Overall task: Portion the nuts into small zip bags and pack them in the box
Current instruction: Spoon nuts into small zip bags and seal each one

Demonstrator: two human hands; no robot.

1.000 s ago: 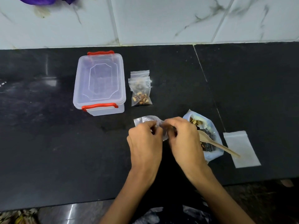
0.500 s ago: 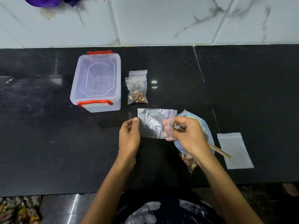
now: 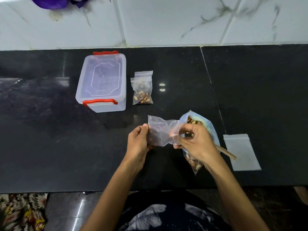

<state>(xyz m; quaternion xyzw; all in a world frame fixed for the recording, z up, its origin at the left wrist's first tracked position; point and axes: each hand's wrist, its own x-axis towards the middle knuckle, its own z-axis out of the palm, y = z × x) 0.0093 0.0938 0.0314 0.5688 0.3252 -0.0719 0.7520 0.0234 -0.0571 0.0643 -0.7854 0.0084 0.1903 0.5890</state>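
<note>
Right now both hands hold one small empty zip bag above the black counter, near its front edge and a little right of centre. The left hand pinches the bag's left edge between thumb and fingers, while the right hand has its fingers curled round the bag's right end, bunching the clear plastic there. Directly behind and beneath the right hand lies the big open bag of nuts, its mouth towards the far side with nuts showing inside and more visible at its near end below the wrist; the hand covers most of its middle. A wooden spoon handle sticks out to the right from under that hand, its bowl hidden. Just right of it a flat unused zip bag lies on the counter, apart from the nut bag. Farther back, left of centre, stands the clear plastic box with red clips, its lid on. Just beside its right wall lie filled zip bags with nuts, one overlapping another; how many there are I cannot tell. A white tiled wall runs along the far edge, with something purple at the top left. Patterned fabric shows on the floor at near left.
</note>
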